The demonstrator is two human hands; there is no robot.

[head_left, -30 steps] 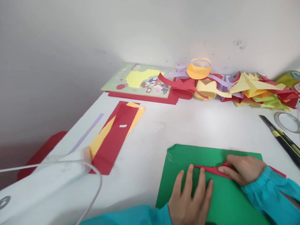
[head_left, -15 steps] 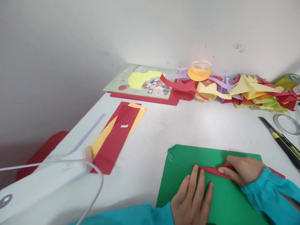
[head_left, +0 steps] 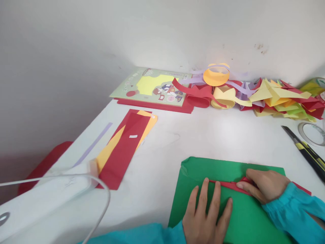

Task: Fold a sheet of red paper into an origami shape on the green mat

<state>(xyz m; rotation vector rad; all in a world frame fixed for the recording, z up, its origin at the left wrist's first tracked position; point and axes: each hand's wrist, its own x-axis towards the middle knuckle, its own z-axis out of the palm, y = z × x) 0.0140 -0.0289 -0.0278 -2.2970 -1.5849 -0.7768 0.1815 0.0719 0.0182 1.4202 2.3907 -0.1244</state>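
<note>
A narrow folded strip of red paper [head_left: 227, 184] lies across a green sheet [head_left: 218, 166] on the white table. My right hand [head_left: 267, 186] pinches the strip near its middle between thumb and fingers; its right end sticks out past my wrist. My left hand [head_left: 207, 217] rests flat on the green sheet with its fingers spread. Two of its fingertips touch the left end of the strip. The upper left corner of the green sheet is creased.
Red and orange paper strips [head_left: 124, 152] and a purple strip [head_left: 93, 144] lie at left, beside a white device [head_left: 48, 200] with a cable. An illustrated pad [head_left: 127, 93] and folded paper crafts [head_left: 281, 98] line the wall. A utility knife [head_left: 304, 147] and tape roll [head_left: 313, 134] lie at right.
The fingers of my left hand have spread wider and shifted slightly left along the red strip. My right hand keeps its pinch in nearly the same place. The view has shifted slightly.
</note>
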